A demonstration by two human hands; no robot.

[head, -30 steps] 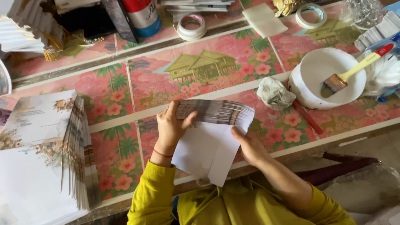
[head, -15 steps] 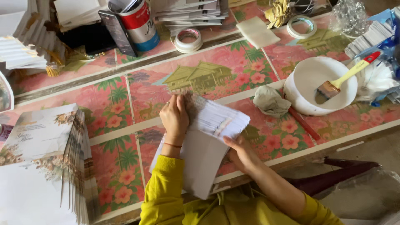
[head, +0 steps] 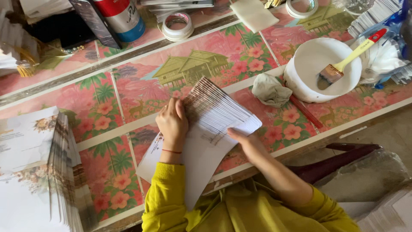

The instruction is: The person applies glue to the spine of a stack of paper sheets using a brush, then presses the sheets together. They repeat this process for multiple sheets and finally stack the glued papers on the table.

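A surface with a pink flowered cloth (houses and palms printed on it) fills the view; a dark chair stands on the grey floor, in soft daylight.

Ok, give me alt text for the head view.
Two hands, left hand and right hand, fan out a stack of white printed sheets on a floral tablecloth. A white bowl holding a brush sits at right.

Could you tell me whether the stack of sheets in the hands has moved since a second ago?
Yes. The stack of sheets has swung from roughly level to slanting, its fanned edge now nearer the printed house on the tablecloth.
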